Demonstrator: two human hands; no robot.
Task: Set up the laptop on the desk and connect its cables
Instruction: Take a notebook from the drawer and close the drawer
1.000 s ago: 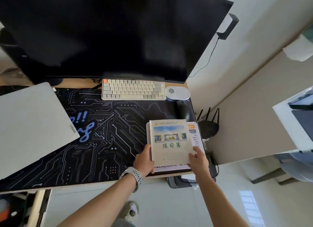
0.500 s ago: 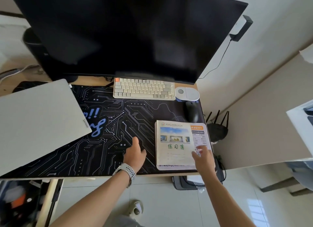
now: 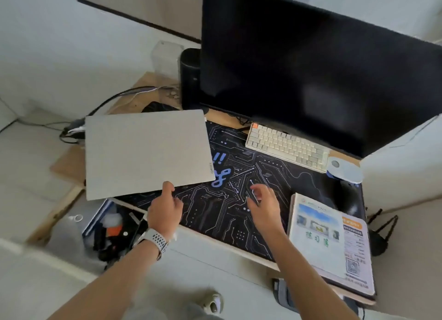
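I've let go of the booklet [image 3: 320,238]; a second ago both hands were squaring it up, and now it lies flat on the papers at the right end of the counter [image 3: 239,250], out of the way. My view has swung left with my hands. The left hand [image 3: 165,207] has reached the laptop [image 3: 146,152], thumb on the near edge of its lid and the other fingers seemingly tucked under, so I judge it is gripping that edge, though the underside is hidden. The right hand [image 3: 264,206] hovers over the mat [image 3: 227,200] with fingers loosely spread, holding nothing.

The laptop is shut, at the left of the counter, its near corner hanging past the edge. The tidying looks done, and I judge the next step is pulling the laptop to the cleared middle. The cables [image 3: 79,128] wait at the counter's left edge, beside the laptop, not yet plugged in as far as I can see.
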